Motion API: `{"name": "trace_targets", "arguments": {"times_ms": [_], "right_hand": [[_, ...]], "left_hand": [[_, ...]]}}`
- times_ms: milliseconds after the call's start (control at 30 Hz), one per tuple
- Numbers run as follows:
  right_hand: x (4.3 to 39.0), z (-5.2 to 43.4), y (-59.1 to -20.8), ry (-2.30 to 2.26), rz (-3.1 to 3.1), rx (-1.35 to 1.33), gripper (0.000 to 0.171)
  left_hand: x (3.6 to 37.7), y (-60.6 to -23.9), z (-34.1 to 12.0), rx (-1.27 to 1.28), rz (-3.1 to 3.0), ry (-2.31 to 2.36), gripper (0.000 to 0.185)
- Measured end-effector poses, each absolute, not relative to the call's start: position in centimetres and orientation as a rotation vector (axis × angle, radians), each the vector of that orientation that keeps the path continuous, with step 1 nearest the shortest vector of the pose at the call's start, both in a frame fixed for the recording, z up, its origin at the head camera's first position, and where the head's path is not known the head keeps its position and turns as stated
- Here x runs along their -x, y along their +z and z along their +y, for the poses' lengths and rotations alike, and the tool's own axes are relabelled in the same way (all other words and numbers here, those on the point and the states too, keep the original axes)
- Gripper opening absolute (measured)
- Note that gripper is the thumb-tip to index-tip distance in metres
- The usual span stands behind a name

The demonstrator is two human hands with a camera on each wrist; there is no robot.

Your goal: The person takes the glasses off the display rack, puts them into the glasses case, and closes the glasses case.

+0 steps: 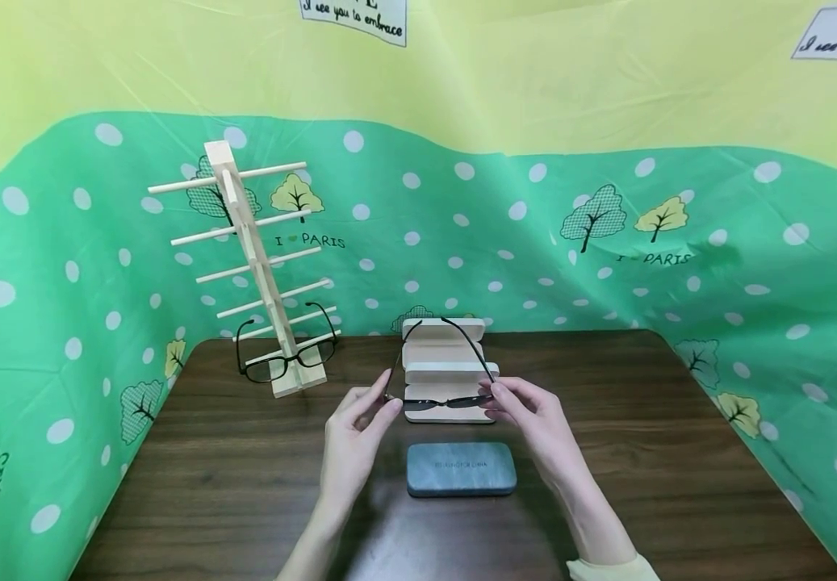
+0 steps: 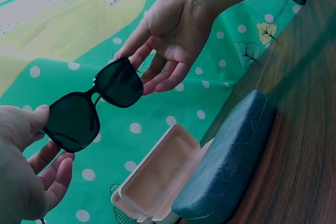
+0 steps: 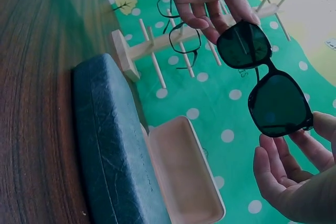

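Both hands hold a pair of black sunglasses [image 1: 428, 404] above the table, with the temples unfolded and pointing away from the person. My left hand [image 1: 357, 432] pinches the left end of the frame between thumb and fingers. At the opposite end, my right hand [image 1: 537, 420] grips the hinge corner in the same way. Dark lenses [image 2: 73, 121] show clearly in the wrist views. Below the sunglasses lies a closed blue-grey glasses case [image 1: 462, 470]. Behind it are open glasses cases [image 1: 450, 415] with pale pink linings, partly covered by the sunglasses in the head view.
A wooden eyewear rack [image 1: 258, 258] with several crossbars stands at the back left of the brown table [image 1: 650, 452]. Black-framed clear glasses [image 1: 265, 371] hang on its lower bars. A green and yellow patterned cloth [image 1: 505, 234] hangs behind the table.
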State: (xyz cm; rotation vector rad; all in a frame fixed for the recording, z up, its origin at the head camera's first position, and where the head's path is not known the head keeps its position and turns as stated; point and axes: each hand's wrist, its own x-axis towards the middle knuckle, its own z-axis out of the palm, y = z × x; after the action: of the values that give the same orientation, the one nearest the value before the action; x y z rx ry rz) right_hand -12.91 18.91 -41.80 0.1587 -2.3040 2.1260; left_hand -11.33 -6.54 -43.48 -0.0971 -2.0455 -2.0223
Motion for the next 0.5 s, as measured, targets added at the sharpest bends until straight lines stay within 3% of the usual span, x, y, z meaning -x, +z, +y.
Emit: {"name": "trace_targets", "arguments": {"times_ms": [500], "right_hand": [[12.5, 19.1, -43.2, 2.126, -2.321, -0.103, 0.038]], "left_hand": [[11.4, -44.8, -6.7, 0.057, -2.086, -2.018, 0.04]]}}
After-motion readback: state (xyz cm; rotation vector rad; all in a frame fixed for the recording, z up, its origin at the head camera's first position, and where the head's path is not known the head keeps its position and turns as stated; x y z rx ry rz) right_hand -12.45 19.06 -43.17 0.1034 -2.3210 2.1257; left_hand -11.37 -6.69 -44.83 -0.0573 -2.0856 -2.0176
